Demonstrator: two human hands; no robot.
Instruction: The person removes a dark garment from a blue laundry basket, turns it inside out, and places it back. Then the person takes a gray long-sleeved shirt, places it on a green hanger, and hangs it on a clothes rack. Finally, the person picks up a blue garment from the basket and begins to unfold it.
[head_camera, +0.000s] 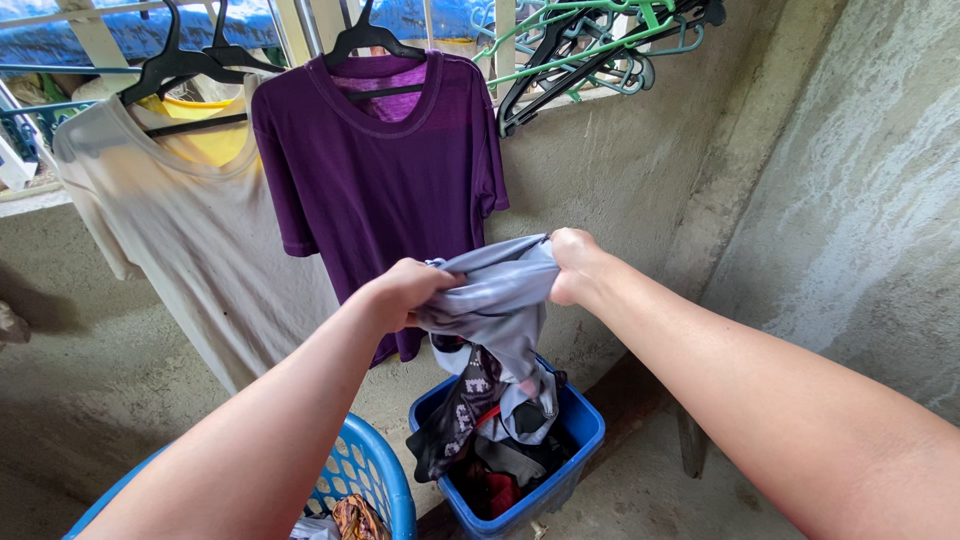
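Grey garment (500, 300), bunched, prob. damp

Parts of a laundry scene that are hidden or cut off.

The fingers of the left hand (405, 290) and right hand (572, 262) are buried in folds of the grey garment (498, 300), so their grip cannot be seen in detail. The garment's lower end disappears among the clothes in the square blue bin (580, 425). Both forearms run out of the bottom edge. The round blue laundry basket (370, 470) is cut off below and partly covered by the left arm. A yellow shirt (205, 140) is mostly hidden behind the cream t-shirt (190, 250), whose sleeve nears the left edge. The bundle of spare hangers (600, 50) is cropped by the top edge.
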